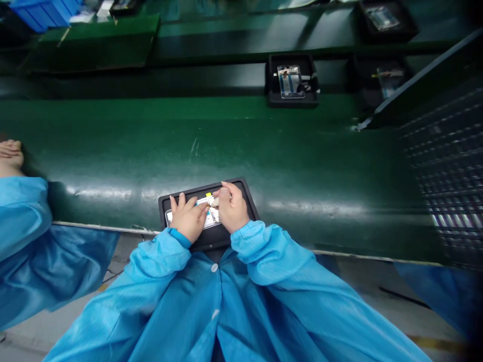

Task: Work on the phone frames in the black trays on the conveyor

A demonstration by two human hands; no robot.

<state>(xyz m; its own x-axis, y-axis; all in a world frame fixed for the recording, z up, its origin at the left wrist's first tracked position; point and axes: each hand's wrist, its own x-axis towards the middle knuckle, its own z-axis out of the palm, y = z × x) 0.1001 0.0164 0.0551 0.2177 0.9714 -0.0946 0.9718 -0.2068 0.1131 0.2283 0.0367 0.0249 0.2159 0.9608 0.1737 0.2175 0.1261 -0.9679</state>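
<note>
A black tray [246,188] sits at the front edge of the green bench, turned slightly. Inside it lies a silvery phone frame [212,221] with blue strips and a small yellow tab [209,194]. My left hand [187,221] rests over the left part of the frame, fingers spread, fingertips on or just above it. At the frame's right end is my right hand [233,207], its thumb and fingers pinched together. Something small and pale shows at those fingertips; I cannot make out whether it is held or worn. The hands cover much of the frame.
Another black tray with a phone frame [290,83] stands farther back, with more trays [388,22] to its right. A dark slatted rack [445,166] bounds the right side. A co-worker's hand [10,153] rests at the left. A blue bin [45,14] stands back left.
</note>
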